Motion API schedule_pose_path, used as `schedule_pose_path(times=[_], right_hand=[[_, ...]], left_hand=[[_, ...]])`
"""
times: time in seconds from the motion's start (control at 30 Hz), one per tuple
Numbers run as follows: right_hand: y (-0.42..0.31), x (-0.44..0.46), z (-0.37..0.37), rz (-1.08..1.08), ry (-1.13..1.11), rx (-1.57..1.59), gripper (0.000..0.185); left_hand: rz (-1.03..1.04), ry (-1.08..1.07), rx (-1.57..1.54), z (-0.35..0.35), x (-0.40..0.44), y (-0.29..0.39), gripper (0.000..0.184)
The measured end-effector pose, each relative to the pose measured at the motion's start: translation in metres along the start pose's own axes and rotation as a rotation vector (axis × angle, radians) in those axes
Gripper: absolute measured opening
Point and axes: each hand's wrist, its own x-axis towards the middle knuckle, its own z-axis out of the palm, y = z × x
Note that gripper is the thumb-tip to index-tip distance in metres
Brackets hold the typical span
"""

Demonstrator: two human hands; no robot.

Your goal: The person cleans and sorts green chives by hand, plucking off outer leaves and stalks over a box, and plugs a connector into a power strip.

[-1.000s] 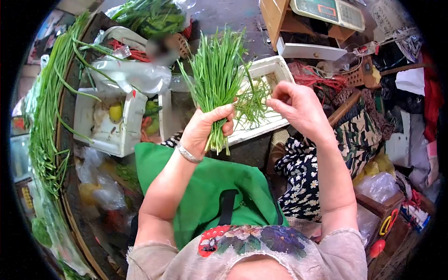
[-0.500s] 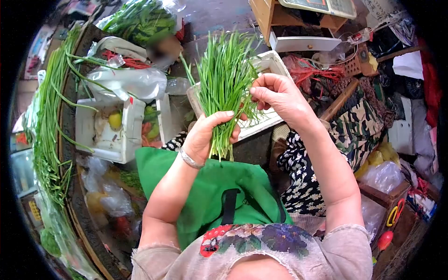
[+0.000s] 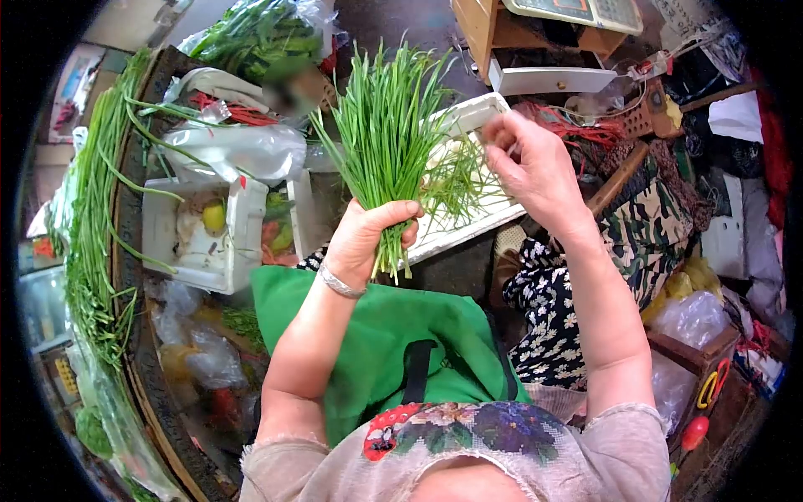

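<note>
A thick bunch of long green stalks (image 3: pixel 386 138) stands upright in my left hand (image 3: pixel 372 238), its pale cut ends poking out below the fist. To the right of the bunch is my right hand (image 3: pixel 535 167), raised over a white foam box (image 3: pixel 468 238); its fingers are curled and blurred, and whether anything is between them is not visible. Thin loose green blades (image 3: pixel 460 180) lie over the box, just right of the bunch. A green apron (image 3: pixel 376 335) covers my lap beneath the left forearm.
Long green stems (image 3: pixel 96 217) line a curved ledge at the left. A second foam box (image 3: pixel 201 263) holds a yellow-green fruit (image 3: pixel 214 217). Back right are a scale (image 3: pixel 577 12) and a white drawer (image 3: pixel 552 80). A wooden box (image 3: pixel 690 351) stands at the right.
My right hand went in to the bunch's right edge, then moved back out to the right. My left hand has kept its hold on the stalks, and the view has shifted slightly.
</note>
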Motion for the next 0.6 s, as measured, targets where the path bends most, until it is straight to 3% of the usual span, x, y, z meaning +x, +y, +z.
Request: schedule_pose_path(times=[0.07, 0.13, 0.2, 0.3, 0.5, 0.6], right_hand=[[-0.003, 0.001, 0.006, -0.038, 0.117, 0.109, 0.011], [-0.007, 0.005, 0.011, -0.292, 0.261, 0.197, 0.012], [-0.004, 0.004, 0.017, -0.279, 0.209, 0.207, 0.017], [-0.002, 0.007, 0.019, -0.465, 0.286, -0.041, 0.017], [0.001, 0.004, 0.015, -0.411, 0.177, -0.018, 0.010], [-0.002, 0.003, 0.012, -0.423, 0.179, -0.028, 0.008]], left_hand=[[-0.022, 0.002, 0.004, 0.002, -0.001, 0.000, 0.028], [-0.041, 0.003, 0.010, 0.004, -0.001, -0.001, 0.028], [-0.059, -0.014, 0.045, 0.006, -0.002, -0.002, 0.028], [-0.065, -0.032, 0.073, 0.008, -0.003, -0.005, 0.027], [-0.052, -0.066, 0.044, 0.010, -0.001, -0.007, 0.027], [-0.035, 0.025, -0.033, 0.012, 0.000, -0.007, 0.024]])
